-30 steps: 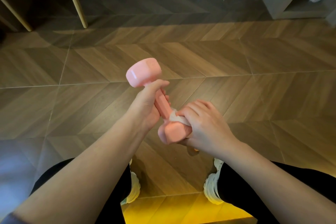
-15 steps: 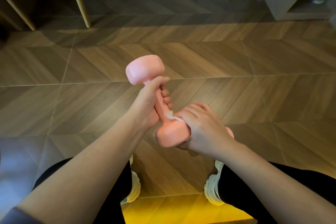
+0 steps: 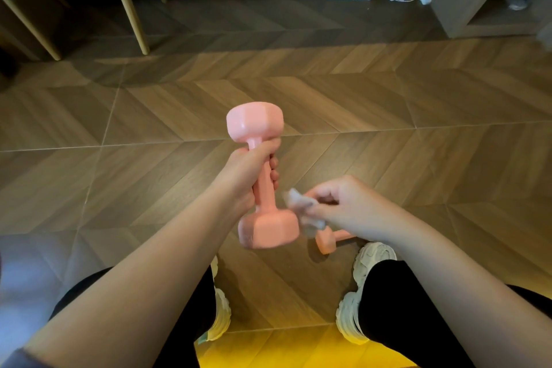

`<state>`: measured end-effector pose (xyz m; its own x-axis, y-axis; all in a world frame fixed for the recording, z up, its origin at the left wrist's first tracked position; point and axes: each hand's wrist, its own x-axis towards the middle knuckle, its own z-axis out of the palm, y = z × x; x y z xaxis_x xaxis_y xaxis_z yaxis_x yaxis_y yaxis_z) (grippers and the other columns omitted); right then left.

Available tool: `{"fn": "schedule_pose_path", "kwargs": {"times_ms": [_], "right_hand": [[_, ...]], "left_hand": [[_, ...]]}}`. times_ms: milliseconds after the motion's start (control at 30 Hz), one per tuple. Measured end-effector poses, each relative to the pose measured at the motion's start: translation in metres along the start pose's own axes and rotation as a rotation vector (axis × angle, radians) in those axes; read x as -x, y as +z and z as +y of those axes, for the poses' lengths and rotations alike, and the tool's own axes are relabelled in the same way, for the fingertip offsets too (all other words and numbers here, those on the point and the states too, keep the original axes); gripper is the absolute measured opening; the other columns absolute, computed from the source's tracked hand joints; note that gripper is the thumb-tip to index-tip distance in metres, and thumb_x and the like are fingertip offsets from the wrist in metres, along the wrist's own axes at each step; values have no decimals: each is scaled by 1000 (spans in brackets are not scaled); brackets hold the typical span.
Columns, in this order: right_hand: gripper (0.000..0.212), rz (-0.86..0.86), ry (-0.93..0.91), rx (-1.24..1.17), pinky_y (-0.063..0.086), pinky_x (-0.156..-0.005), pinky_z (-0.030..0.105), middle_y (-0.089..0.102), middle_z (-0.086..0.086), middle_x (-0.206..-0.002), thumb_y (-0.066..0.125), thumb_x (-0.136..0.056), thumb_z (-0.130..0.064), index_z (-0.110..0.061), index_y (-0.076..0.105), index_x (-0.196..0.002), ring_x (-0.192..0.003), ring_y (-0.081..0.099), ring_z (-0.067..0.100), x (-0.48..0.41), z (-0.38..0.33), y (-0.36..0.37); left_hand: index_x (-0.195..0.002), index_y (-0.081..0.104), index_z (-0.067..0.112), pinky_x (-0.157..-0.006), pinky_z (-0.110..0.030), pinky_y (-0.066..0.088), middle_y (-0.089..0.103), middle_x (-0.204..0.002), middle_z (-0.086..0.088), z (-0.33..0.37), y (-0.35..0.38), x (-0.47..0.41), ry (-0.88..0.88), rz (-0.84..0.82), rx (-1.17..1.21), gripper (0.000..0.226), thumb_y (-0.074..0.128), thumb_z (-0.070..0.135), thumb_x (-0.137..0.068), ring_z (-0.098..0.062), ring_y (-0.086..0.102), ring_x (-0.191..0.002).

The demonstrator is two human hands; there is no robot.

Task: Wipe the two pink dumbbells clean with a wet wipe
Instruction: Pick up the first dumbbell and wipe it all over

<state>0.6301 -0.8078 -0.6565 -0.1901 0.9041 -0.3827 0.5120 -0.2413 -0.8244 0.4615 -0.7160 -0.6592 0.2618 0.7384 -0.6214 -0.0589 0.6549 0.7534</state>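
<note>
Pink dumbbell (image 3: 264, 192) upright in left hand (image 3: 240, 176) curled grip; right hand (image 3: 349, 207) pinches wet wipe (image 3: 297, 202) beside it

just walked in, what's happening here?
A person is wiping pink dumbbells. The left hand grips one dumbbell by its handle, roughly upright above the floor. The right hand pinches a wipe right beside its lower head; blur hides whether they touch. The second dumbbell lies on the floor by the right shoe, partly hidden behind the right hand.
</note>
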Motion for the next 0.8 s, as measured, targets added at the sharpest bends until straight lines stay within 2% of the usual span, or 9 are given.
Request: {"fn": "schedule_pose_path", "kwargs": {"times_ms": [33,133,200,267,367,500,567,667,800], "right_hand": [[15,67,59,-51,55,-72,44,74,4,-76,64,-92,-17,-26,74,-83,-76,69,28,-1,0,0],[11,226,262,-321,56,-56,30,73,1,-65,62,-87,-8,-17,68,-86,-61,69,16,-6,2,5],[10,283,312,-384,55,-54,27,69,1,-64,64,-86,-10,-14,65,-77,-57,65,12,-11,3,8],[18,263,336,-426,50,-56,27,63,1,-63,65,-87,-13,-14,62,-69,-59,60,14,-15,1,13],[22,178,378,-603,42,-64,30,59,3,-65,63,-89,-13,-15,66,-68,-66,54,17,-20,-4,23],[19,5,475,-941,48,-49,23,65,9,-69,47,-91,-8,-3,66,-91,-52,60,14,-16,-7,11],[17,-92,433,-878,47,-46,19,65,10,-67,50,-94,-2,-1,67,-95,-49,59,10,-12,-6,6],[10,-67,335,-618,42,-50,17,62,4,-68,64,-90,-1,-10,70,-91,-49,53,5,-10,-7,11],[15,-37,302,-428,47,-68,14,74,-12,-79,81,-77,-26,-21,74,-90,-76,66,0,-9,-11,14]], "left_hand": [[-76,51,17,-45,-21,41,49,-58,2,-1,0,0,-6,-9,-9,22,59,21,-96,-11,46,-44],[-82,53,14,-49,-24,45,50,-61,-1,-3,2,2,-10,-30,-8,17,57,20,-97,-15,49,-47],[-85,55,13,-63,-31,48,52,-63,-2,-4,2,1,29,-33,-51,16,58,22,-98,-17,53,-50],[-84,56,13,-76,-38,44,56,-61,0,-7,3,1,89,-40,-138,18,58,25,-98,-20,61,-55],[-77,55,13,-80,-42,46,60,-57,1,-9,6,3,111,-62,-177,26,58,28,-97,-23,66,-61],[-83,55,13,-75,-38,48,57,-60,0,-9,5,3,72,-50,-126,21,59,28,-97,-23,69,-60],[-83,55,13,-72,-35,51,56,-59,0,-7,5,4,58,-62,-98,21,59,27,-98,-24,70,-62],[-82,56,11,-71,-34,56,56,-59,0,-5,7,7,48,-94,-66,22,58,26,-99,-26,72,-69],[-83,54,9,-66,-32,59,54,-61,-2,-6,12,11,19,-121,-20,24,56,26,-100,-26,73,-75]]}}
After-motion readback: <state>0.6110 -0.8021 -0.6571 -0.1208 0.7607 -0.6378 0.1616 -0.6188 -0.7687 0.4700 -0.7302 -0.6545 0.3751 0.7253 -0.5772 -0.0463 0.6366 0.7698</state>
